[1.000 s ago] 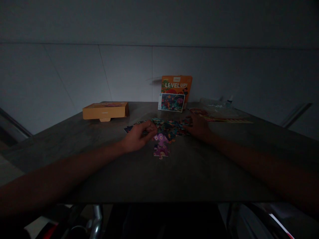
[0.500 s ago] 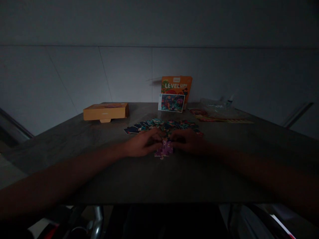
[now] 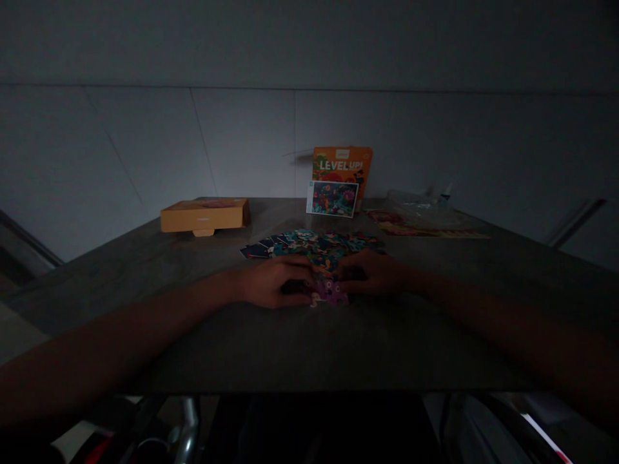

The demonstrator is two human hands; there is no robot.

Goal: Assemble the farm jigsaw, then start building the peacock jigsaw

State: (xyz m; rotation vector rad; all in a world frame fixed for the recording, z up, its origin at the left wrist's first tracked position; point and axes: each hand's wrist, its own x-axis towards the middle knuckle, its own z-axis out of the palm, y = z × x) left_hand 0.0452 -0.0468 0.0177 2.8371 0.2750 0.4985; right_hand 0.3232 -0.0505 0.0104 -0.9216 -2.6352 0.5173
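Purple jigsaw puzzle pieces (image 3: pixel 336 294), some with pale eye-like spots, lie on the grey table between my two hands. My left hand (image 3: pixel 275 281) is closed on the left side of these pieces, thumb low and fingers curled over the far side. From the right, my right hand (image 3: pixel 377 272) pinches the same purple pieces at their upper right. Both hands hide part of them, and the dim light blurs the joints. Just beyond my fingers spreads a pile of loose, colourful puzzle pieces (image 3: pixel 309 241).
An orange box (image 3: pixel 206 217) lies at the back left. At the back stands an orange "LEVEL UP!" box (image 3: pixel 343 158) with a picture card (image 3: pixel 332 198) leaning on it. Clear plastic wrap (image 3: pixel 416 201) lies over a printed sheet (image 3: pixel 430 231) at right, near a small bottle (image 3: pixel 445 193).
The purple pieces have shifted a little to the right and sit turned differently. My left hand has followed slightly rightward and down; my right hand stays close by them.
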